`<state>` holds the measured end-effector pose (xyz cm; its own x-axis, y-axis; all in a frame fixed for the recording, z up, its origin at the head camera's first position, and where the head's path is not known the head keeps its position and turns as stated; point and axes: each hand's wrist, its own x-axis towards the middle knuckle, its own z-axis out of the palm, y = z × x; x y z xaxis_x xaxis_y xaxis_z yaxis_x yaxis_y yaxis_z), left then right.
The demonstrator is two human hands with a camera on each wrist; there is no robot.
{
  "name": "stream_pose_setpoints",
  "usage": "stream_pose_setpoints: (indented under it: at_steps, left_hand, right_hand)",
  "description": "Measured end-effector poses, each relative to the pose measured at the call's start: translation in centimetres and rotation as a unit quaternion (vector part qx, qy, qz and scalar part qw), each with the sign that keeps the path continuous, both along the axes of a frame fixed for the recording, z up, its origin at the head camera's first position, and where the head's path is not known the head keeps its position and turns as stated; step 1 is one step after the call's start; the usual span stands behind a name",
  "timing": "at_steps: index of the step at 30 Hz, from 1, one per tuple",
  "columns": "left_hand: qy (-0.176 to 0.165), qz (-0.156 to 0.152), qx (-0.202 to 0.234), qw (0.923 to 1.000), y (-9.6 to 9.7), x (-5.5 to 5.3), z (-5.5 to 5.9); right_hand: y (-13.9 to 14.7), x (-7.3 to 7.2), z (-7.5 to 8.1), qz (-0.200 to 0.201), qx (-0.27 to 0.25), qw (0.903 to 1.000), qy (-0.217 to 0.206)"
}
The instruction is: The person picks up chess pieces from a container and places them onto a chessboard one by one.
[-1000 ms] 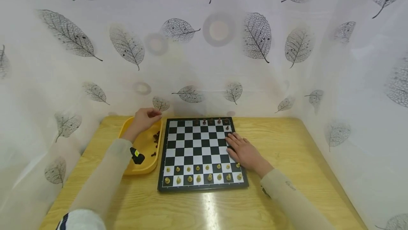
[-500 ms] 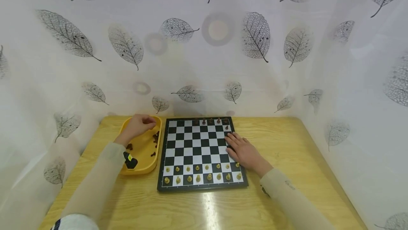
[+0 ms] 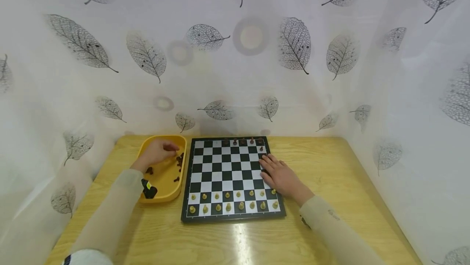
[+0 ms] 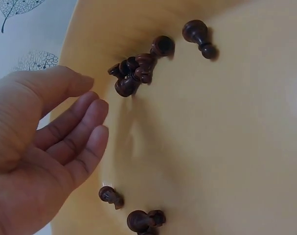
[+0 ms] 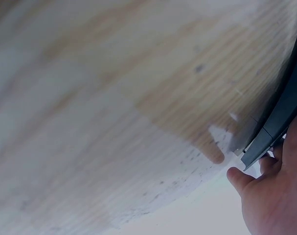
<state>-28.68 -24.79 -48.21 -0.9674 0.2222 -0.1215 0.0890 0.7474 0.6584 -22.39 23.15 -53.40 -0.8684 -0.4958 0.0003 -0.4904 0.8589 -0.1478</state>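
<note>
My left hand (image 3: pixel 157 151) reaches into the yellow tray (image 3: pixel 166 179), its fingers bent and the thumb apart from them. In the left wrist view nothing sits between thumb and fingertips; a cluster of dark brown chess pieces (image 4: pixel 133 73) lies just beyond them. A single dark pawn (image 4: pixel 199 39) lies apart on the tray floor. To the right is a black-and-white chessboard (image 3: pixel 232 163), and my right hand (image 3: pixel 284 178) rests on its right edge with fingers extended. Several dark pieces (image 3: pixel 235 141) stand at the far right of the board, with one dark pawn (image 3: pixel 261 149) before them.
Two rows of yellow chess pieces (image 3: pixel 228 206) stand along the board's near side. More dark pieces (image 3: pixel 149 170) lie at the tray's left, by my wrist. The wooden table (image 3: pixel 312 155) backs onto a leaf-patterned curtain (image 3: pixel 227 77).
My left hand has come back from above the tray's far right rim and lowered into the tray, towards the dark pieces. My right hand has stayed on the board's edge.
</note>
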Motion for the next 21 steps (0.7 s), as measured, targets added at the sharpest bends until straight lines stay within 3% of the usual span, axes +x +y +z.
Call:
stream_pose_setpoints:
  at_steps: [10,21]
  left_hand:
    - [-0.044,-0.015,-0.002,0.9989,-0.29,-0.32,-0.24]
    - [-0.066,-0.039,-0.040,0.9963,-0.07,-0.64,-0.33]
  right_hand:
    - [0.04,0.06,-0.03,-0.002,0.002,1.0000,0.001]
    - [0.02,0.05,-0.11,-0.005,0.002,1.0000,0.000]
